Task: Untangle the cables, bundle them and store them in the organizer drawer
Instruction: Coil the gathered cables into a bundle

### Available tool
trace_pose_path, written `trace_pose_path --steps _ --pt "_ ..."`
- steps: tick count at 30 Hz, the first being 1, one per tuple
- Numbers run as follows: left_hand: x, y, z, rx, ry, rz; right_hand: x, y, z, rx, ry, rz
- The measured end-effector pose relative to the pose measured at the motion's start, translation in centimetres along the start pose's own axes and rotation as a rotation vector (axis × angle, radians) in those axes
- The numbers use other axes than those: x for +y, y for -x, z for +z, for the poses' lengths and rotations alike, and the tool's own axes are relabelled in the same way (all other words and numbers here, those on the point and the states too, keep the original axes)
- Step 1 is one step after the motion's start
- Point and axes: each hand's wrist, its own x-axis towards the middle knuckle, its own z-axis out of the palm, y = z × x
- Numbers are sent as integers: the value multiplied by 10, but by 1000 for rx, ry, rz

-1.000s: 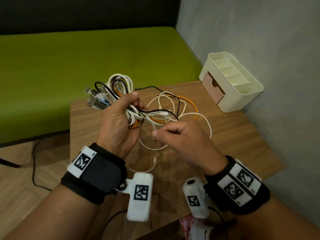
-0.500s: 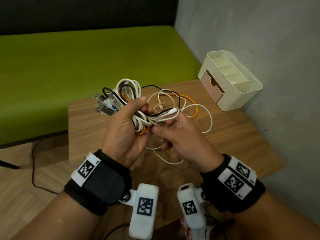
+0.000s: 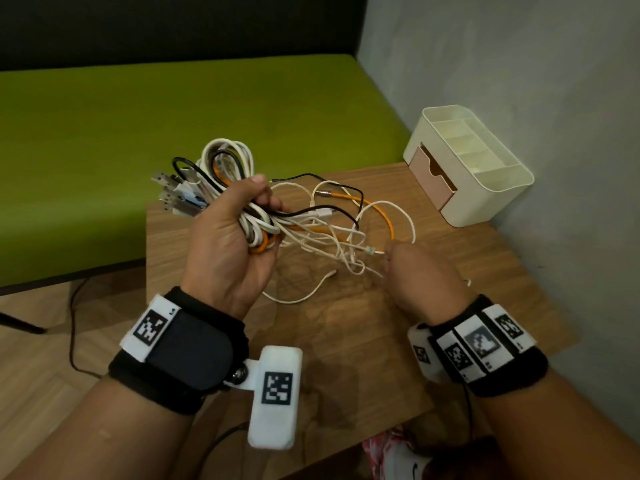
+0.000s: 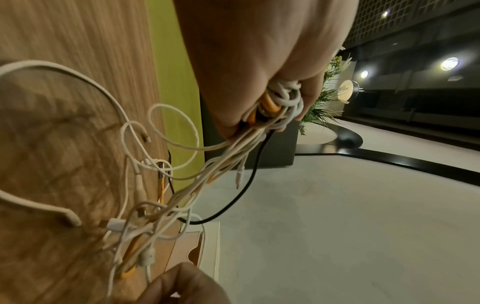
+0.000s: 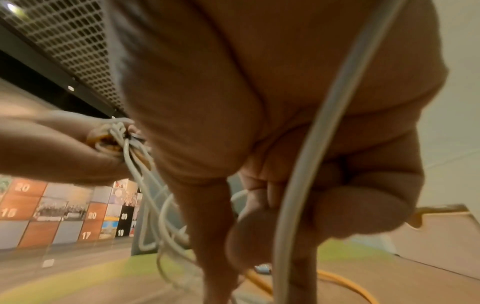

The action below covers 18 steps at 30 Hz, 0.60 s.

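My left hand (image 3: 228, 244) clenched round the tangled white, black and orange cables (image 3: 249, 202) above the wooden counter (image 3: 346, 341), right hand (image 3: 415, 271) pinching a white strand, cream plastic organizer with pink drawer (image 3: 467, 164) at two o'clock.

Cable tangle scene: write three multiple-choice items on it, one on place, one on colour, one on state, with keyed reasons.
1. Where does the organizer stand?
A. on the table's far right corner by the wall
B. on the green bench
C. on the floor

2. What colour is the organizer's drawer front?
A. blue
B. pink
C. black

3. What is the left hand doing?
A. lying flat
B. gripping the coiled cable bundle
C. pulling the drawer

Answers: 1 A, it sits against the grey wall; 2 B, pink against the cream body; 3 B, fingers wrap the coils.
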Motion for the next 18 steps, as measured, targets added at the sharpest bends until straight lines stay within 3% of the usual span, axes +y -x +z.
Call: trace_pose_path --steps 5,11,15,18 --pt "-3 0 3 29 -26 21 -15 16 -25 18 -183 -89" --pt "-11 5 7 32 -73 -6 -29 24 -28 352 -417 -326" --pt "-19 10 11 -4 -70 -69 -33 22 -15 379 -646 -558" --pt "-24 17 15 -28 -83 -122 -37 22 -7 323 -726 -574"
